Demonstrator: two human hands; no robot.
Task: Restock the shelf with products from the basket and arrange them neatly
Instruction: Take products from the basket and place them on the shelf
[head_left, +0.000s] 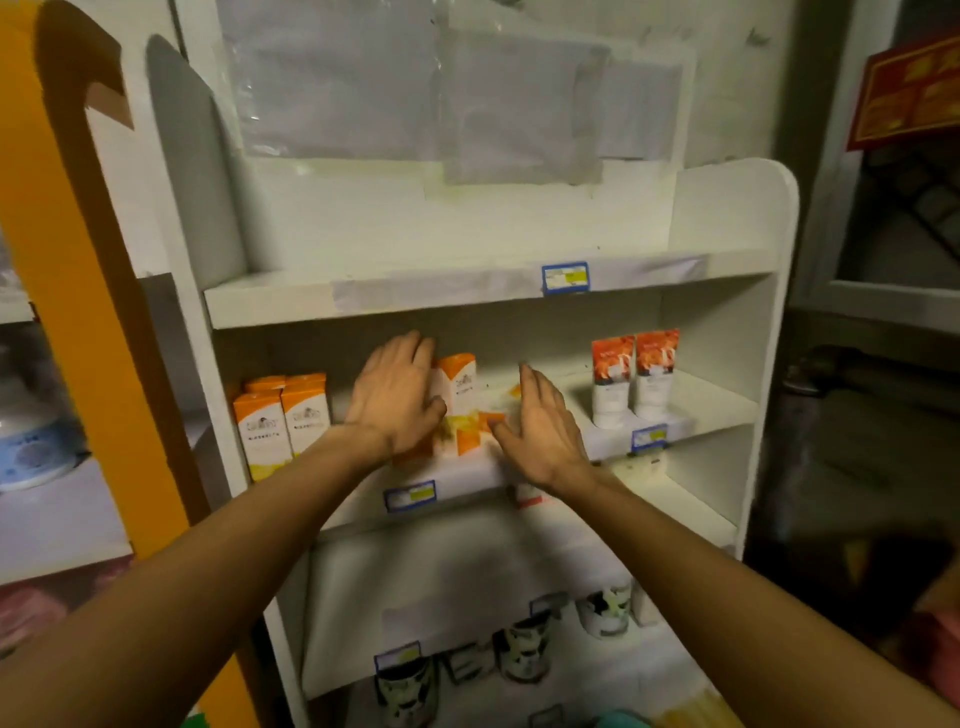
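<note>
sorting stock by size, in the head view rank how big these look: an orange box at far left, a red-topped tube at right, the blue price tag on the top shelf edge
1. orange box
2. red-topped tube, close to the box, so unsure
3. blue price tag, clearly smallest

On the middle shelf board (717, 400), bare room lies between the centre orange-and-white boxes (457, 384) and the two tubes (634, 379) at 3 o'clock. At 9 o'clock, a cluster of matching boxes (280, 415) blocks the left end — the upper shelf board (415, 296) caps it all overhead.
</note>
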